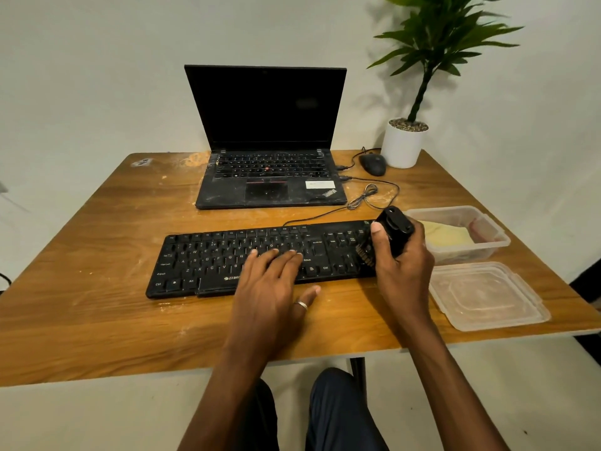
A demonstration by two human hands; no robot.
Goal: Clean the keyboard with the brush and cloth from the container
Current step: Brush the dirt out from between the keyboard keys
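As right grip holds brush, bristles (leftward)

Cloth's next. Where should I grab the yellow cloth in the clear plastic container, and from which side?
Probably pinch the pale yellow cloth at its exposed top, coming down from above: the clear plastic container is open-topped and its walls block a sideways reach.

A plain off-white wall is seen behind a wooden tabletop, whose brown grain is marked with pale scuffs and dust. A pale floor is shown below the near edge, where a dark leg is partly seen. A leafy plant in a white pot is set at the far right corner, and its soft shadow is cast on the wall.
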